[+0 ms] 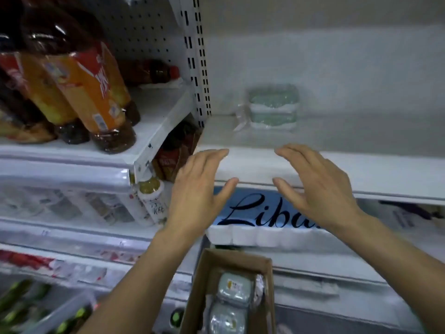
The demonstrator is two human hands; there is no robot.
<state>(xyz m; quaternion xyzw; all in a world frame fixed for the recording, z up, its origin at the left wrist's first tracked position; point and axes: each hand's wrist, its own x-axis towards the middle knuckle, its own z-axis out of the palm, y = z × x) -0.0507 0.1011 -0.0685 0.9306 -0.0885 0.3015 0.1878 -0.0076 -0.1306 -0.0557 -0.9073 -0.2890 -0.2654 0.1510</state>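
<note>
1. Cardboard came nearest: an open box (pixel 195 298) sat at the bottom of the view, with grey-green wrapped packs (pixel 232 289) stacked inside it.
2. Just beyond the box, on a lower level, lay a pack of white rolls (pixel 250 214) with a blue top and dark script lettering. Both wrists hid part of it.
3. Above that pack the left hand (pixel 197 189) was spread wide and held nothing, its fingers straight and its palm turned inward.
4. Opposite it the right hand (pixel 317 186) was the same: fingers loosely extended, palm facing the left one, nothing held. The two stood apart with a gap between the thumbs.
5. Both hands were raised at the front edge of a white shelf (pixel 361 169), fingertips over its surface. Whether they touched it could not be told.
6. Farther back on that shelf, near the rear wall and well clear of the fingers, stood a green-and-white wrapped pack (pixel 273 109) — upright and blurred.
7. To the left, on a neighbouring shelf, dark bottles with orange labels (pixel 91 92) crowded the front, and one more bottle (pixel 154 72) lay on its side behind them.
8. Below those stood a white bottle with a gold cap (pixel 153 198), just beside the left hand.
9. Farthest off, a white pegboard panel (pixel 134 27) backed the bottle bay — a slotted upright (pixel 196 56) divided it from the shelf with the pack.
</note>
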